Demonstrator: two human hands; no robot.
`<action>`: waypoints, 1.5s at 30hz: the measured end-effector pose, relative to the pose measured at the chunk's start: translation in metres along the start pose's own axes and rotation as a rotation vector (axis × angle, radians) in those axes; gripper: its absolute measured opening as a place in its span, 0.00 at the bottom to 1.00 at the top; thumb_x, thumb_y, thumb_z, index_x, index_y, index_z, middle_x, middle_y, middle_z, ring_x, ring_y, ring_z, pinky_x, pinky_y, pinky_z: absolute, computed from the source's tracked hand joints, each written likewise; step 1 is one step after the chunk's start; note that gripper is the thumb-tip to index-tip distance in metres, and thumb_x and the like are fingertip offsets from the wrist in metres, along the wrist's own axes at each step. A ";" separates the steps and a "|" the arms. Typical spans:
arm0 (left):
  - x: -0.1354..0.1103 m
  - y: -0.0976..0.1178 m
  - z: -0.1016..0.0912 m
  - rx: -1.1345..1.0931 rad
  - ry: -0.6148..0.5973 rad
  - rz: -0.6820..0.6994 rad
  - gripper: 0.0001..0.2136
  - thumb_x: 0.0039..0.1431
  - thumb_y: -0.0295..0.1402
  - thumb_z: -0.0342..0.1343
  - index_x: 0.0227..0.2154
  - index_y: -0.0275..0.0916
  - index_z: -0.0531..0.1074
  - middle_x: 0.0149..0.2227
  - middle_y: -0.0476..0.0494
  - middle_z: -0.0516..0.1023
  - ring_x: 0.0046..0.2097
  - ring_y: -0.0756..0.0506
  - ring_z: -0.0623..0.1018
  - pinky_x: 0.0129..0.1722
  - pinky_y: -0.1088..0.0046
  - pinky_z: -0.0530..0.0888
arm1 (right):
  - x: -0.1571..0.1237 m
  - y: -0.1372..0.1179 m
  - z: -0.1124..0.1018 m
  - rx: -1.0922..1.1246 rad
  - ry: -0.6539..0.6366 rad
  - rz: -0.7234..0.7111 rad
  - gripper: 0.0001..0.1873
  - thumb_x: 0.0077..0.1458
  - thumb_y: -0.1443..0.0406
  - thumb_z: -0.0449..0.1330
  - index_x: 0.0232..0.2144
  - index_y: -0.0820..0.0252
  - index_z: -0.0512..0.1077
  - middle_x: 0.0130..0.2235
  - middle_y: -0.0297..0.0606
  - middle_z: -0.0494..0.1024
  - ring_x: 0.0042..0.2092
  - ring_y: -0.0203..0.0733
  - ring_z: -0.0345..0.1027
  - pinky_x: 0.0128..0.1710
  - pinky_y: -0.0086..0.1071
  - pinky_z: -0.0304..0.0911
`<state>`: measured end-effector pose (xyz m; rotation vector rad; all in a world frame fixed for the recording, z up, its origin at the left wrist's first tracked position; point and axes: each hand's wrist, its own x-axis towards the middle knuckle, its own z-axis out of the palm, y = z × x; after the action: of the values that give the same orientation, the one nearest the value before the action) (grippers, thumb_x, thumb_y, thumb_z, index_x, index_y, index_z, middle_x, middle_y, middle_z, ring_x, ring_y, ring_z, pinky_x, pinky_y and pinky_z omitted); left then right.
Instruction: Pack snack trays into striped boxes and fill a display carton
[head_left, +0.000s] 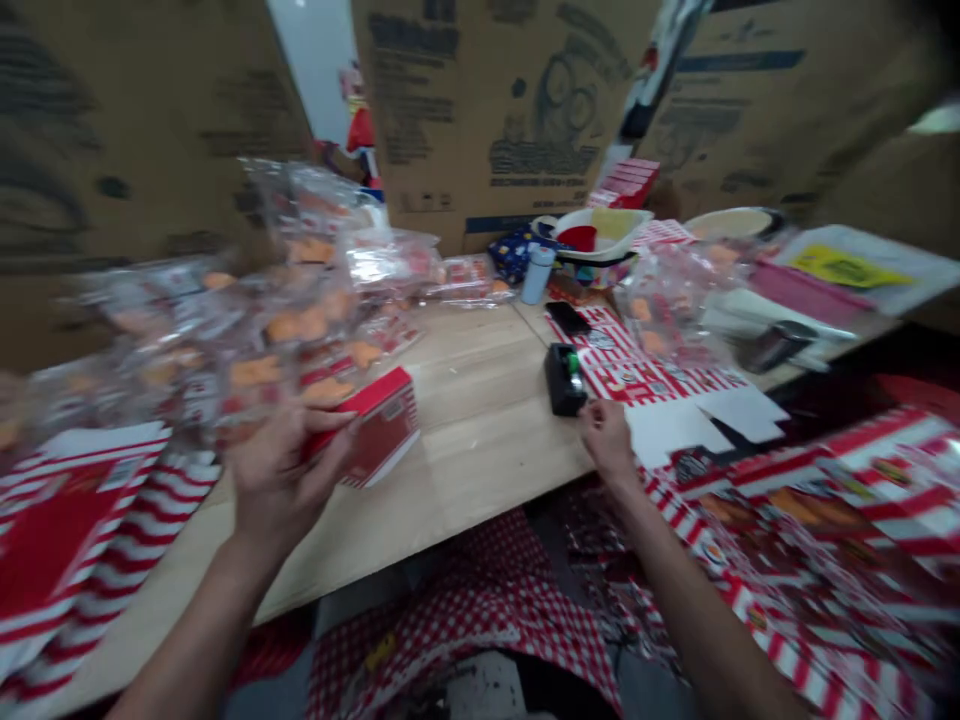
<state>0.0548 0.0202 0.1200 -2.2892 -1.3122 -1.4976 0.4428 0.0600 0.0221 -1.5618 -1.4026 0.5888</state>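
My left hand point(279, 470) is closed around a red and white carton point(373, 425) held just above the wooden table point(480, 400). My right hand point(606, 437) reaches toward a black tape dispenser point(565, 378) with a green roll, its fingers curled right beside it. Whether they pinch the tape end is blurred. Flat red-striped box blanks point(652, 375) lie just beyond that hand.
Clear bags of orange snacks point(300, 310) pile up at the left and back. Folded striped cartons point(67, 530) sit at the near left, more point(832, 530) at the right. A phone point(567, 317), a blue bottle point(538, 272), bowls point(600, 235) and cardboard boxes point(487, 110) stand behind.
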 end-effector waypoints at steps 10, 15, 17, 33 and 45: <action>-0.014 0.018 -0.009 -0.025 -0.040 -0.108 0.06 0.62 0.28 0.59 0.40 0.40 0.69 0.41 0.44 0.80 0.40 0.48 0.81 0.40 0.74 0.76 | -0.065 -0.200 0.079 0.627 -0.638 -0.186 0.29 0.59 0.65 0.57 0.63 0.58 0.66 0.20 0.25 0.70 0.21 0.33 0.59 0.24 0.28 0.60; -0.020 0.020 -0.013 -0.071 0.008 -0.178 0.11 0.62 0.31 0.60 0.44 0.41 0.65 0.42 0.44 0.79 0.43 0.48 0.81 0.39 0.75 0.78 | -0.064 -0.220 0.109 0.677 -0.618 -0.073 0.37 0.56 0.64 0.58 0.68 0.62 0.59 0.19 0.24 0.71 0.20 0.32 0.61 0.22 0.28 0.61; -0.021 0.020 -0.015 -0.076 0.021 -0.172 0.12 0.61 0.32 0.61 0.45 0.41 0.66 0.42 0.44 0.79 0.42 0.48 0.81 0.38 0.75 0.78 | -0.063 -0.218 0.116 0.672 -0.617 -0.019 0.39 0.55 0.64 0.59 0.68 0.65 0.59 0.19 0.25 0.72 0.19 0.32 0.61 0.21 0.28 0.60; -0.025 0.027 -0.034 -0.193 0.091 -0.360 0.09 0.65 0.30 0.56 0.43 0.41 0.80 0.42 0.44 0.80 0.45 0.47 0.79 0.47 0.72 0.75 | -0.069 -0.232 0.137 0.326 -0.548 -0.268 0.45 0.53 0.68 0.58 0.72 0.55 0.49 0.20 0.27 0.69 0.21 0.38 0.60 0.23 0.32 0.58; -0.186 -0.040 -0.070 0.406 -0.012 -0.797 0.20 0.64 0.45 0.55 0.52 0.38 0.75 0.58 0.31 0.75 0.62 0.30 0.71 0.60 0.44 0.68 | 0.024 -0.174 0.236 -0.373 -0.693 -0.247 0.22 0.58 0.72 0.55 0.55 0.66 0.73 0.42 0.49 0.82 0.47 0.49 0.76 0.47 0.36 0.67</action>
<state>-0.0482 -0.1018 -0.0044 -1.5834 -2.4340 -1.1787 0.1648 0.1429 0.0695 -1.4881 -2.2986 0.7902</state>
